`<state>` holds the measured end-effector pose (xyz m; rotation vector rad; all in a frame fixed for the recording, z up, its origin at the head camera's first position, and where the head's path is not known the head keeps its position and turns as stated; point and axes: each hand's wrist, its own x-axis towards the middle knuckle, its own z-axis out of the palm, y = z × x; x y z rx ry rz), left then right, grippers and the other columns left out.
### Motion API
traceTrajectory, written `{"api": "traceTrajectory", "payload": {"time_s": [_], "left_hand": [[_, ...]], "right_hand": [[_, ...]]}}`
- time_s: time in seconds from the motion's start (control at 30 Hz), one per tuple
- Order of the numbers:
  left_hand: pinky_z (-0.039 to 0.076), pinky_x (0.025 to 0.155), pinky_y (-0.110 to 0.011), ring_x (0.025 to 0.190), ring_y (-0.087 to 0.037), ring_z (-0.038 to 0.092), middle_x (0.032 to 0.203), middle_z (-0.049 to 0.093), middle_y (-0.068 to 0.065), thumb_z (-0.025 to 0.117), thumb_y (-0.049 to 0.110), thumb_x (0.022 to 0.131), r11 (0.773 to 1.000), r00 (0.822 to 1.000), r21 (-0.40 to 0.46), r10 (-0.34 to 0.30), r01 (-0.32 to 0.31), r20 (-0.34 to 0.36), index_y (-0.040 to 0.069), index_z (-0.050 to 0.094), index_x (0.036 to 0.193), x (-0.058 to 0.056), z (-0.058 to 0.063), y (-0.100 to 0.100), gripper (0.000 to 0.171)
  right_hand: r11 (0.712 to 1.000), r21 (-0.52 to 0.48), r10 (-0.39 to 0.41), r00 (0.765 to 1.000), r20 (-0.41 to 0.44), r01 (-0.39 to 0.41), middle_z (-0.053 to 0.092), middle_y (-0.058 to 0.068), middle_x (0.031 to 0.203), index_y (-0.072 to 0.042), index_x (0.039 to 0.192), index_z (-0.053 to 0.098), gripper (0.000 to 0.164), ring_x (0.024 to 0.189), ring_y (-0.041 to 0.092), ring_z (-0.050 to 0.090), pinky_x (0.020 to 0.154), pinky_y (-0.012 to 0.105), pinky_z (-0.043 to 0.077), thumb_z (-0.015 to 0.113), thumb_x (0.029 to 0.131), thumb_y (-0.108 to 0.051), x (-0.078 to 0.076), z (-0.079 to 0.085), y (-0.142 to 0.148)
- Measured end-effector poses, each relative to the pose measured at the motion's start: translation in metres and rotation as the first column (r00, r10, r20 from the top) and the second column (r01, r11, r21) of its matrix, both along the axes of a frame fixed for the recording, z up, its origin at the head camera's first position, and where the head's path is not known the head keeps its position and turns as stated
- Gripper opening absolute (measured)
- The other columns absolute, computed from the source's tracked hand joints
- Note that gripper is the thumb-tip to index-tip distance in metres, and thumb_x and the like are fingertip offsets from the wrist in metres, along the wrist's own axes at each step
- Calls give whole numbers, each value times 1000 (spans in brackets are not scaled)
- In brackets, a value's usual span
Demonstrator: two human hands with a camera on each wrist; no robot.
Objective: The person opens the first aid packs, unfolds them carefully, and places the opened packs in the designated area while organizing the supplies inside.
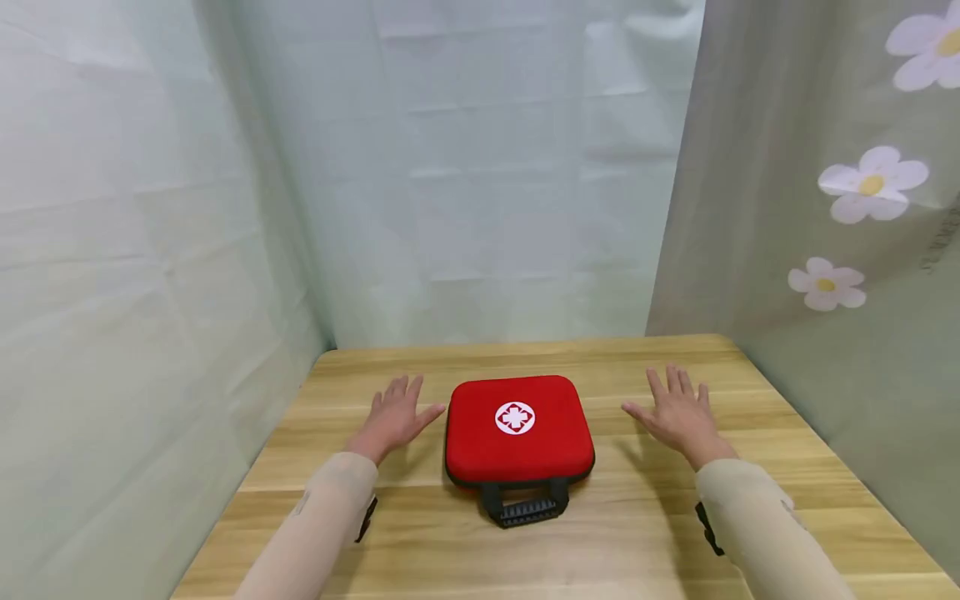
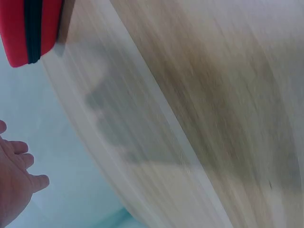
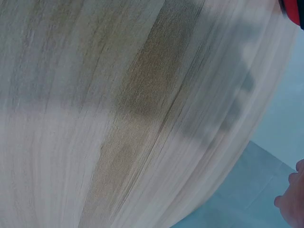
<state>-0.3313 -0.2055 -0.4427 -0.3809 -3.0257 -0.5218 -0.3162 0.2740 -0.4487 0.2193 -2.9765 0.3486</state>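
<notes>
A red zipped first-aid case (image 1: pixel 517 446) with a white cross emblem lies flat on the wooden table, its black handle (image 1: pixel 528 510) toward the person. To its left my left hand (image 1: pixel 393 421) hovers palm down with fingers spread, the thumb tip close to the case's side. My right hand (image 1: pixel 681 419) is held over the table on the other side, fingers spread, with a gap between it and the case. Both hands hold nothing. In the left wrist view, the case's edge (image 2: pixel 40 31) shows at the upper left, and fingers of the left hand (image 2: pixel 14 175) at the lower left.
The wooden table (image 1: pixel 600 550) has rounded far corners. Pale curtains (image 1: pixel 495 167) hang behind it and to the left, and a curtain with white flowers (image 1: pixel 870 185) is on the right. Dark straps (image 1: pixel 708 529) circle the wrists over light sleeves.
</notes>
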Motion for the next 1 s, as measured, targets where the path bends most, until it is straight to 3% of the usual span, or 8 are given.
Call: {"api": "traceTrajectory", "payload": {"time_s": [0.37,0.83,1.0], "left_hand": [[8,114,-66,145,-46,17,157,23,-29,52,60,96,999,999,43,10,-12,41,0,26,155,8,-7,7,88],[20,114,-61,143,-44,26,154,30,-27,57,65,90,996,998,85,0,-5,67,0,29,154,11,-20,42,95],[24,113,-60,143,-43,26,155,30,-25,60,65,87,990,993,139,11,-27,113,0,28,154,14,-23,47,99]], "right_hand": [[1000,-11,28,1000,-12,-28,13,37,155,3,154,24,93,142,55,9,108,73,2,45,96,-66,-6,-2,-8],[999,-20,41,999,-5,-41,16,36,155,4,153,26,89,141,56,14,107,74,7,49,97,-61,-5,6,-4],[998,-33,52,999,1,-52,16,36,155,4,153,26,89,141,56,14,108,74,8,48,97,-61,-6,4,-6]]}}
